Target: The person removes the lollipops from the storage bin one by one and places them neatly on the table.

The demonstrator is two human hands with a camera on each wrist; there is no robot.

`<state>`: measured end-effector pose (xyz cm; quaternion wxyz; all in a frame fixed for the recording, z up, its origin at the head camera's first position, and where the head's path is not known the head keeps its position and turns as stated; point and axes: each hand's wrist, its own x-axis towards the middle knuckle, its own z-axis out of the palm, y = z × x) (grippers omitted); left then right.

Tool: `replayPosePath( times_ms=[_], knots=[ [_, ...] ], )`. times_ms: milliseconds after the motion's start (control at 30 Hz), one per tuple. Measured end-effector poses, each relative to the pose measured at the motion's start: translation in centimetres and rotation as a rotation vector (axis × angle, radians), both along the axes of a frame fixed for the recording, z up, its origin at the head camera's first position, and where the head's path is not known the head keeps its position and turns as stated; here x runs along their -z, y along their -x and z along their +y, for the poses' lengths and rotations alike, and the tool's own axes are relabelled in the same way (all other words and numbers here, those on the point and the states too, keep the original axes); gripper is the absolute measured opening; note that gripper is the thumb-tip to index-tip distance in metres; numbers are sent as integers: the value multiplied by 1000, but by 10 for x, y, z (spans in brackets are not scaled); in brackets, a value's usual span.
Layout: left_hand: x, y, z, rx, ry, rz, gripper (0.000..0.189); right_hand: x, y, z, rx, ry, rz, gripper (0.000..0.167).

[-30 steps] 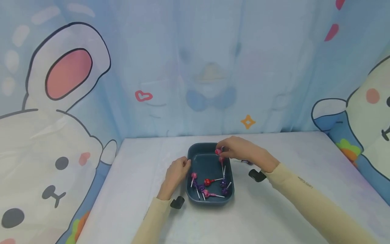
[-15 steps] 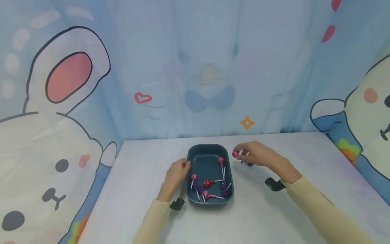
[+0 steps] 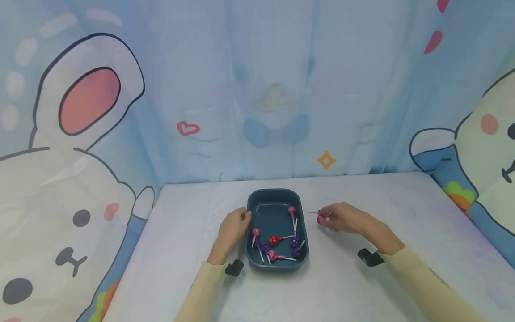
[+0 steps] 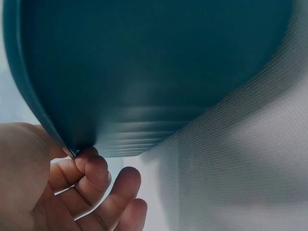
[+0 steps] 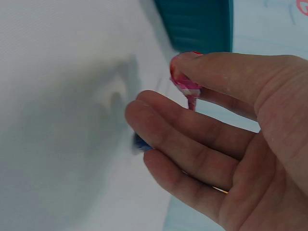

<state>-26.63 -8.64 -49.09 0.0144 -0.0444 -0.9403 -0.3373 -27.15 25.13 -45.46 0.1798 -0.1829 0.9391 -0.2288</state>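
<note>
A dark teal box (image 3: 267,217) stands on the table with several wrapped lollipops inside, mostly toward its near end. My left hand (image 3: 231,230) grips its left rim; in the left wrist view thumb and index finger pinch the edge of the box wall (image 4: 139,67). To the right of the box, my right hand (image 3: 352,220) holds a pink-red lollipop (image 5: 180,79) by its head between thumb and index finger. The other fingers spread below it. Partly hidden behind that hand, a dark purple-blue lollipop (image 5: 140,143) lies on the table, its white stick (image 3: 313,211) pointing left.
Inside the box, a red lollipop (image 3: 274,241) lies mid-bottom, purple ones (image 3: 295,242) at the right wall and a pink one (image 3: 292,210) farther back. A white cloth covers the table (image 3: 193,214). A blue cartoon curtain (image 3: 277,89) hangs behind.
My right hand has moved out of the box to the right, carrying the pink-red lollipop, then lowered toward the purple one on the table. My left hand has stayed at the rim.
</note>
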Motion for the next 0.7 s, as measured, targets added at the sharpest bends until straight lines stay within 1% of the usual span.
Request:
replayPosePath(
  times_ms=[267, 433, 600, 700],
  knots=[
    [-1, 0, -1, 8, 4, -2, 33, 12, -1, 11, 54, -75, -53, 31],
    [0, 0, -1, 5, 9, -2, 33, 12, -2, 14, 94, -87, -89, 32],
    [-1, 0, 0, 2, 1, -16, 33, 12, -3, 15, 112, -80, -116, 32],
    [-2, 0, 0, 1, 0, -21, 32, 12, -2, 16, 104, -79, -115, 32]
  ],
)
